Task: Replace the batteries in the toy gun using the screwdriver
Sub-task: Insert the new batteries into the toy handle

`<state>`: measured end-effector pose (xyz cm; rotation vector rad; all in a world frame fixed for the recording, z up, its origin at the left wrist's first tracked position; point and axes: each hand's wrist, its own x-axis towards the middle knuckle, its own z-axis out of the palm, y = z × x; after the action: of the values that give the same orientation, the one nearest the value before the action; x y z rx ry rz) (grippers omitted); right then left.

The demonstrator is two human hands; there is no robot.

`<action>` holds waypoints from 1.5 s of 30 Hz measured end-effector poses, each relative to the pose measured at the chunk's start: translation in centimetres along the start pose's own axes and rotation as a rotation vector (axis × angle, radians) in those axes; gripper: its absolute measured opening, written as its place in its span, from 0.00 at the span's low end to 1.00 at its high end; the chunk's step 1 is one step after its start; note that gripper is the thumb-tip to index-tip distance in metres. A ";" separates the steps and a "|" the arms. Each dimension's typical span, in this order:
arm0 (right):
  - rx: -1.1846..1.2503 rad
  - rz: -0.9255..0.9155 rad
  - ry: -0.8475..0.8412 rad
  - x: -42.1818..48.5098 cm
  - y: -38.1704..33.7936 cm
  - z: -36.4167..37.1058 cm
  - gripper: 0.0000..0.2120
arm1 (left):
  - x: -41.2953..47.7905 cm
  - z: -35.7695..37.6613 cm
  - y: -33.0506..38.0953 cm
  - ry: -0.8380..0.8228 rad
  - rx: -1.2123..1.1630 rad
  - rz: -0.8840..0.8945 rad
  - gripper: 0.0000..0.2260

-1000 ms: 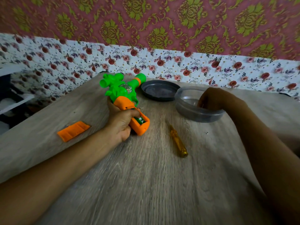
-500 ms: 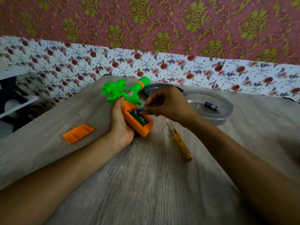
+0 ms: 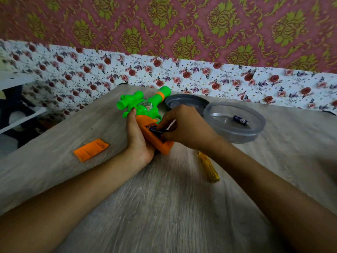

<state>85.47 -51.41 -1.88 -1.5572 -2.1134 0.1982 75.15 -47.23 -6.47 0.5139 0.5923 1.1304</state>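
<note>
Pointing away, the toy gun (image 3: 144,106) lies clamped in left hand (image 3: 138,141); right hand (image 3: 186,128) pinches battery (image 3: 155,132).

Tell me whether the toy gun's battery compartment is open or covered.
Open: the orange cover lies on the table, apart from the toy gun.

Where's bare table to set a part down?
Free: the table between the forearms, nearer than the screwdriver; the stretch behind the orange cover, left of the toy gun; right of the clear tub. Crowded: far centre, where toy gun, dark lid and tub sit close.
</note>
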 end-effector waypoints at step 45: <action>-0.426 0.713 0.030 -0.6 16.6 -5.6 0.16 | 0.9 -0.2 -1.2 0.239 0.285 0.128 0.17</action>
<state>102.44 -47.40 -3.87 -2.5035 -1.5511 -0.0452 76.12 -46.78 -7.50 0.6730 0.9477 1.2460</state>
